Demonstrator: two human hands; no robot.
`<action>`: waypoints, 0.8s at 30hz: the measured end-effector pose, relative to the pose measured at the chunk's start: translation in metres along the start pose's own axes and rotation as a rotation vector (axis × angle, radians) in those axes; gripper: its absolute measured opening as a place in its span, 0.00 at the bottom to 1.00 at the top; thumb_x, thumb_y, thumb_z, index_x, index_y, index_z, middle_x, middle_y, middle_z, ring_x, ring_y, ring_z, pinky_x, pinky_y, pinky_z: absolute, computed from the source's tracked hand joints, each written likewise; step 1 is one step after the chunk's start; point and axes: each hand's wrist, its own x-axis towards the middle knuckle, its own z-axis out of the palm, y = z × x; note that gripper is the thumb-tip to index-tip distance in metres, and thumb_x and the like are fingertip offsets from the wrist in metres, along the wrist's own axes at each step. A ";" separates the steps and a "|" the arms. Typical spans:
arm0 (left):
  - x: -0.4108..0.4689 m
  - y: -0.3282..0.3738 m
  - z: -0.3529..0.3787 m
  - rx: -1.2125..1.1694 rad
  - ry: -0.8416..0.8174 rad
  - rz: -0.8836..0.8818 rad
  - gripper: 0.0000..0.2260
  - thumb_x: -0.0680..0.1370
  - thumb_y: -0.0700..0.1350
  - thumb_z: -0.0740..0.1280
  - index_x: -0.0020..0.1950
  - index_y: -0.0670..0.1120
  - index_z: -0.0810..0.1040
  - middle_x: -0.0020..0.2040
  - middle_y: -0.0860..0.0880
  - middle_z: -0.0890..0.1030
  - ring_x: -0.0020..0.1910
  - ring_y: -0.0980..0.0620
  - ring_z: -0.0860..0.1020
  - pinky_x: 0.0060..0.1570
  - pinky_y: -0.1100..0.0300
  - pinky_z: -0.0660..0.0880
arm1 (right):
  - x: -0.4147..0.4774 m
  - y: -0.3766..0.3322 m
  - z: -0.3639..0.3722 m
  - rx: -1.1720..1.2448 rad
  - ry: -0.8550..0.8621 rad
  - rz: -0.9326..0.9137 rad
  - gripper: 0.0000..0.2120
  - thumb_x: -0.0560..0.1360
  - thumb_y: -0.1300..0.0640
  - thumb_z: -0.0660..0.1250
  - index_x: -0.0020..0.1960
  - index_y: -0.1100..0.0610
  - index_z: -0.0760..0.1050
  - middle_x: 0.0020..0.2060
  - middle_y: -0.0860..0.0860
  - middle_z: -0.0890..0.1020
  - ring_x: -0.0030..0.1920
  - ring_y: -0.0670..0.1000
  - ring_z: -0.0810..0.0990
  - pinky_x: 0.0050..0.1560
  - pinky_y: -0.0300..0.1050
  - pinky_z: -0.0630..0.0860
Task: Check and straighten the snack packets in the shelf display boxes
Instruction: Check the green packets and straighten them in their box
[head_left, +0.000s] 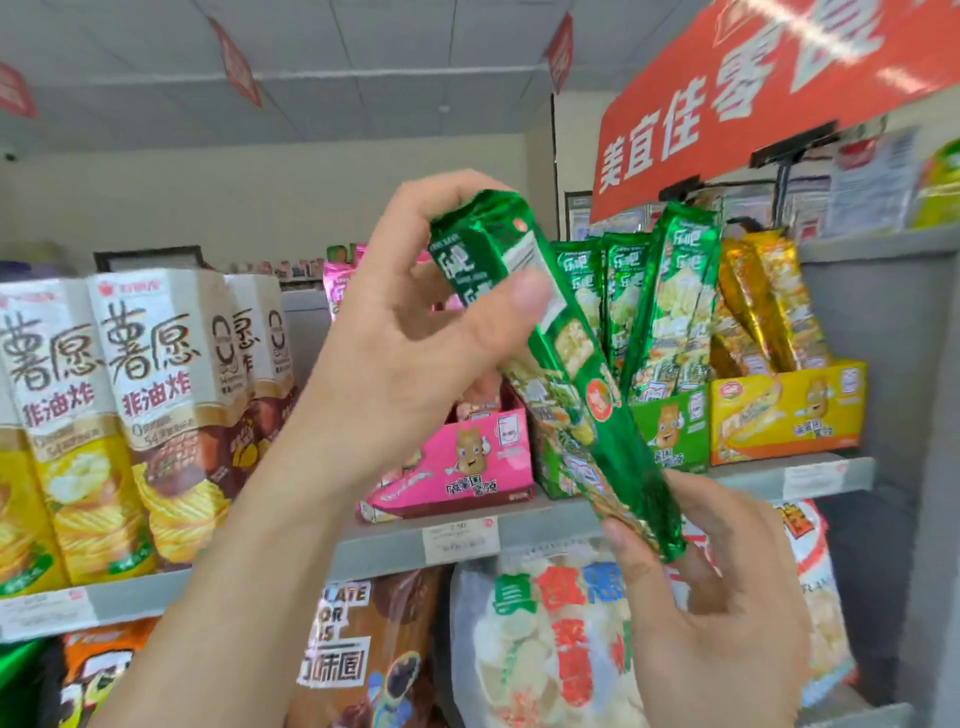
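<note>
A long green foil snack packet (566, 374) slants across the middle of the view, in front of the shelf. My left hand (415, 332) grips its upper end, thumb across the front. My right hand (711, 587) pinches its lower end between thumb and fingers. Behind it, the green display box (670, 431) holds several more green packets (628, 306), one leaning to the right. A pink display box (467, 462) sits to its left and a yellow display box (789, 410) with gold packets (763, 306) to its right.
Tall cream and yellow chip cartons (130, 405) fill the shelf's left side. Grey shelf edge (556, 525) carries price tags. Large snack bags (545, 639) lie on the shelf below. A red banner (753, 98) hangs overhead and a grey shelf upright (904, 415) stands at right.
</note>
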 end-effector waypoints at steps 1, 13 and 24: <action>0.005 0.002 -0.004 0.004 -0.064 -0.006 0.20 0.73 0.40 0.74 0.59 0.50 0.69 0.44 0.54 0.76 0.35 0.59 0.77 0.32 0.66 0.75 | 0.008 0.000 0.001 0.034 -0.012 0.026 0.20 0.68 0.58 0.77 0.52 0.39 0.77 0.51 0.48 0.78 0.48 0.46 0.80 0.38 0.40 0.78; 0.080 0.025 0.000 0.596 0.044 0.172 0.30 0.66 0.55 0.77 0.63 0.63 0.67 0.46 0.54 0.82 0.39 0.49 0.83 0.41 0.48 0.80 | 0.100 -0.008 0.029 -0.416 -0.245 -0.300 0.17 0.77 0.60 0.67 0.65 0.58 0.76 0.52 0.42 0.81 0.47 0.45 0.81 0.50 0.30 0.70; 0.100 -0.019 0.021 0.921 -0.080 0.055 0.31 0.69 0.54 0.77 0.64 0.62 0.64 0.42 0.52 0.81 0.35 0.54 0.79 0.44 0.52 0.78 | 0.126 0.025 -0.012 -0.774 -0.591 -0.384 0.11 0.72 0.49 0.73 0.53 0.51 0.81 0.48 0.46 0.81 0.50 0.50 0.81 0.43 0.47 0.80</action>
